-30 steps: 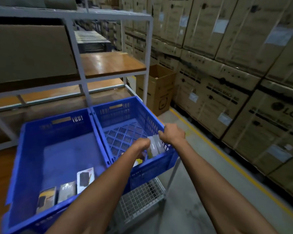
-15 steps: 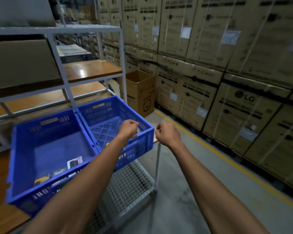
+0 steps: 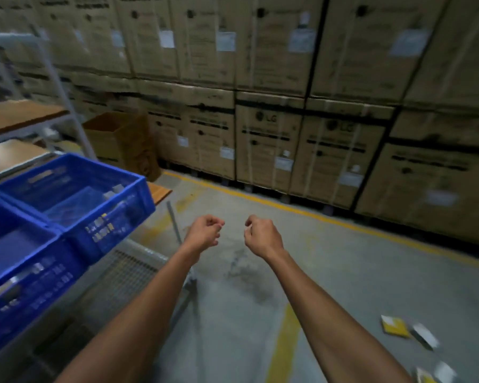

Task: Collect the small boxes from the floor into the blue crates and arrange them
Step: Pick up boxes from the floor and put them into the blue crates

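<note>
head view: both forearms reach forward over the grey floor. the left hand and right hand hang side by side, apart, fingers loosely curled, holding nothing. two blue crates sit at left on a wire cart. small boxes lie on the floor at lower right.

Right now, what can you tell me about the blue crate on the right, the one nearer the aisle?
The blue crate looks like moulded plastic with slotted walls and a slotted floor, open on top. It sits level on the rack, its left side against a second blue crate, its far corner near the open cardboard box. Inside, by the near right wall, lie a few small pale boxes, blurred. Coloured shapes show through the front slots. Neither hand touches it.
</note>
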### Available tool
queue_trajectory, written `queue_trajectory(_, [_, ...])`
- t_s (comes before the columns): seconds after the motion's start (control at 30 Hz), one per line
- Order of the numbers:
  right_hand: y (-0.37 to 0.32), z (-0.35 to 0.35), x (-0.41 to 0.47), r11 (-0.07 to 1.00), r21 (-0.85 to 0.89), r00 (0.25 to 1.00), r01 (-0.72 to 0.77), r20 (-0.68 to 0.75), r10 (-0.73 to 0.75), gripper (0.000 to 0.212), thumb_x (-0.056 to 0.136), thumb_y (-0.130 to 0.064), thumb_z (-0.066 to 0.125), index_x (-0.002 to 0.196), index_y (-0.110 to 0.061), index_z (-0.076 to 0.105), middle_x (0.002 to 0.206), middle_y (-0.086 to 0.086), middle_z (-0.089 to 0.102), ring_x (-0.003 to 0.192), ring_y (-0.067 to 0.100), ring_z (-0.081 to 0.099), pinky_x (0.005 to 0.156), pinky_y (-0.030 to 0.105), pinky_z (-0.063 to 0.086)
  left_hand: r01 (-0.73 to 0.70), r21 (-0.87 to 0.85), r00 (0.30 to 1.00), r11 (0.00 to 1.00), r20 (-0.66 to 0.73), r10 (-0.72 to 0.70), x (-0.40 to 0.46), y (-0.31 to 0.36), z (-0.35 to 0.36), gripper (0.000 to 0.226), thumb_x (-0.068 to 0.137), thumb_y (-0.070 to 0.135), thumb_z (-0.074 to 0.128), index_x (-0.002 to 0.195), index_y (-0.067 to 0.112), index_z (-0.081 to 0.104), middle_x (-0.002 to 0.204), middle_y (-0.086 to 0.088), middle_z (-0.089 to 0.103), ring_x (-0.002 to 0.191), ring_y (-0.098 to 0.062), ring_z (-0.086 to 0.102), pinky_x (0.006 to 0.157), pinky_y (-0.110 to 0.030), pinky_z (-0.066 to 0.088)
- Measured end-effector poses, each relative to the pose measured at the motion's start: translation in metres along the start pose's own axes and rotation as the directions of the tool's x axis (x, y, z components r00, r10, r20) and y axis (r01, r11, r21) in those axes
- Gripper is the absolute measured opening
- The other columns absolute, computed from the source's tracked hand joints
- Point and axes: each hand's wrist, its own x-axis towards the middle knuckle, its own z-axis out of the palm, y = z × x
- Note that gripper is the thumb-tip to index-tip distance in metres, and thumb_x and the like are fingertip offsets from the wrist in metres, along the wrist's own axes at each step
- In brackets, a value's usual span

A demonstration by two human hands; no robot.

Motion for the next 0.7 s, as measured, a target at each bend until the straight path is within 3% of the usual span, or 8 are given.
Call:
queue_trajectory(0.13, [0.074,-0.038,-0.09,0.986,0.001,0.983,-0.169,-0.073,0.168,0.03,0.092,-0.026,0.054,0.119,-0.022,0.066,0.11,0.013,0.072,0.099,0.035,0.069,0.076,0.036,0.055,-0.05,0.065,0.985,0.997,0.169,0.039,-0.052,-0.002,0.079,0.017,0.103,0.005,0.054,0.106,0.007,0.07,0.086,-0.004,0.062,0.069,-0.015,0.055,0.062,-0.03,0.049])
queue_trajectory(0.33, [0.167,-0.084,-0.237,0.925,-0.006,0.911,-0.381,-0.174,0.374,0.032,0.091,-0.026,0.057,0.122,-0.023,0.062,0.109,0.012,0.072,0.101,0.036,0.069,0.077,0.039,0.056,-0.11,0.06,0.91,0.992,0.407,0.076,-0.155,-0.015,0.193,0.017,0.103,0.002,0.053,0.103,0.011,0.067,0.081,-0.002,0.058,0.065,-0.012,0.052,0.061,-0.03,0.047])
queue_trajectory(0.7, [0.308,-0.143,-0.492,0.723,0.14,0.676,-0.677,-0.271,0.685,0.034,0.089,-0.028,0.061,0.122,-0.022,0.064,0.109,0.014,0.073,0.109,0.036,0.067,0.084,0.039,0.055,-0.158,0.171,0.718,0.973,0.696,-0.006,-0.337,-0.049,0.368,0.013,0.1,0.007,0.058,0.098,0.015,0.069,0.082,-0.004,0.062,0.07,-0.019,0.057,0.066,-0.032,0.05])
